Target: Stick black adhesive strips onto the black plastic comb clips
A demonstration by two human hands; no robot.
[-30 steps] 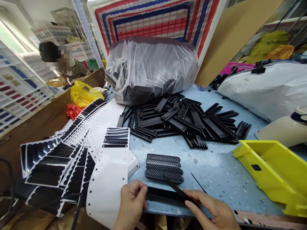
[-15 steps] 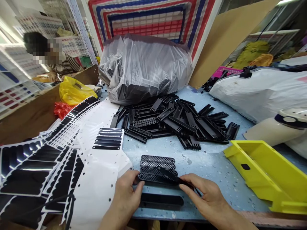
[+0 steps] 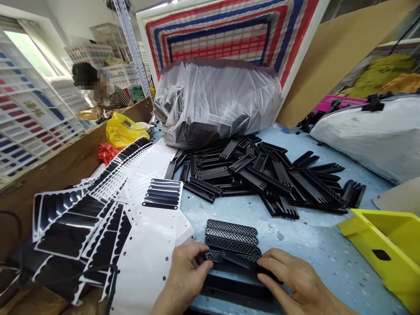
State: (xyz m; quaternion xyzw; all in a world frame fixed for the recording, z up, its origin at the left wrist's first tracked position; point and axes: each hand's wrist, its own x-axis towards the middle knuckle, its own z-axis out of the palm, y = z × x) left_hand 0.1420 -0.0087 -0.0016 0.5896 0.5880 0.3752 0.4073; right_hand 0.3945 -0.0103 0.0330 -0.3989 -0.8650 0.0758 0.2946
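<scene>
Several black strip-shaped plastic pieces with lattice faces (image 3: 231,238) lie side by side in front of me. My left hand (image 3: 188,269) pinches the left end of the nearest one between thumb and fingers. A thin black strip (image 3: 241,260) slants across that piece, its right end held between the thumb and fingers of my right hand (image 3: 292,275). Closer to the table edge lies a smooth black bar (image 3: 236,286), below both hands. A small sheet of glossy black strips (image 3: 162,194) rests on white paper to the left.
Beyond the row is a heap of loose black pieces (image 3: 262,175), with a filled plastic bag (image 3: 216,105) behind it. A yellow bin (image 3: 387,245) stands at right, and fanned sticker sheets (image 3: 72,223) cover the left. Another person (image 3: 111,96) sits at the far left.
The thin strip has come down from a steeper slant onto the nearest lattice piece. My head view has shifted left, so everything appears farther right.
</scene>
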